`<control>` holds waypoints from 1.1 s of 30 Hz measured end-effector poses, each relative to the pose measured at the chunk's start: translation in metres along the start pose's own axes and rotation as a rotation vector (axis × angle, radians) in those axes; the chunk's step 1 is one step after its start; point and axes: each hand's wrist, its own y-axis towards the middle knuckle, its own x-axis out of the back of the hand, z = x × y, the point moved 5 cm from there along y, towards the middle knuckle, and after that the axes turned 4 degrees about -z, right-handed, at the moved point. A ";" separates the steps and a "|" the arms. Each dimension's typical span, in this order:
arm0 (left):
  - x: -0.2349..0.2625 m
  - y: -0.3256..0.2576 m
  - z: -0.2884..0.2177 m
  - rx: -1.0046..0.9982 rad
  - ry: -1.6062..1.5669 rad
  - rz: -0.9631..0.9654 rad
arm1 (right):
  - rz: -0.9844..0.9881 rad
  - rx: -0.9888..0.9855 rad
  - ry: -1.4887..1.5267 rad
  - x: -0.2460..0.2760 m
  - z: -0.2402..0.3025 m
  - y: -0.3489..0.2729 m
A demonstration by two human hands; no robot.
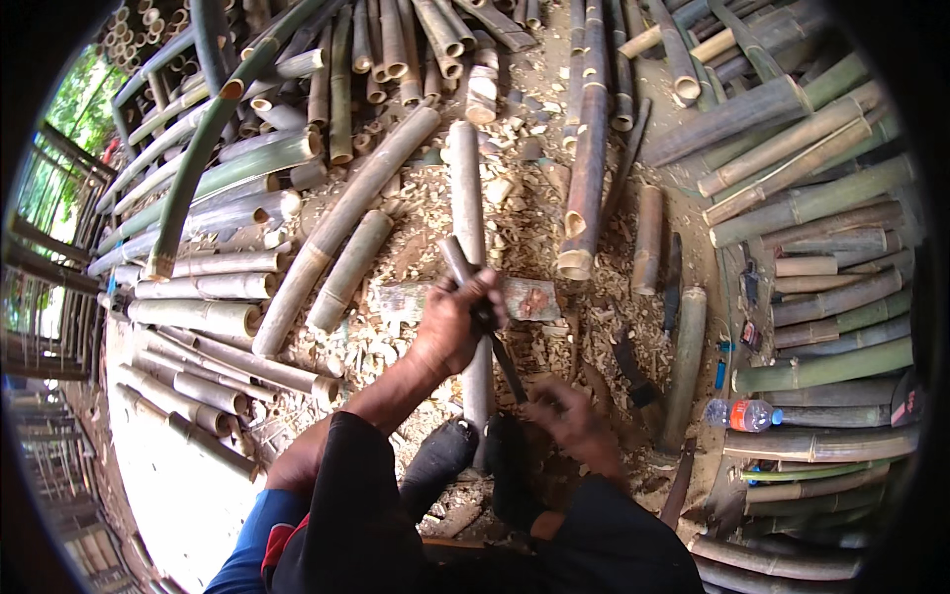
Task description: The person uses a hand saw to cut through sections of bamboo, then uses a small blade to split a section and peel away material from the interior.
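My left hand point(457, 322) is closed around a slim dark tool point(508, 366). A round, stick-like end point(455, 257) of it rises above the fist, and a thin dark shaft or blade slants down to the right. Close by the lower tip is my right hand point(579, 424), its fingers blurred; whether they touch the tip I cannot tell. Beneath the left hand a pale bamboo pole point(466, 188) runs lengthwise, its near end between my dark-covered feet point(440, 457). The pole crosses a flat, worn wooden block point(529, 299).
Pale shavings point(515, 228) cover the ground. Bamboo lengths lie on both sides, including a long one point(346, 228) at left and a stack point(821, 312) at right. A machete-like blade point(679, 485) and a plastic bottle point(742, 415) lie to my right.
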 end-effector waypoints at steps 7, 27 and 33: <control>0.025 0.070 -0.096 -0.064 -0.161 -0.099 | -0.962 -0.723 -0.965 0.229 -0.142 -0.048; -0.042 0.037 -0.072 -0.353 0.417 0.339 | -0.765 0.005 0.364 0.203 -0.035 -0.038; -0.056 0.036 -0.040 -0.350 0.475 0.441 | -0.401 0.176 0.680 0.140 0.061 -0.016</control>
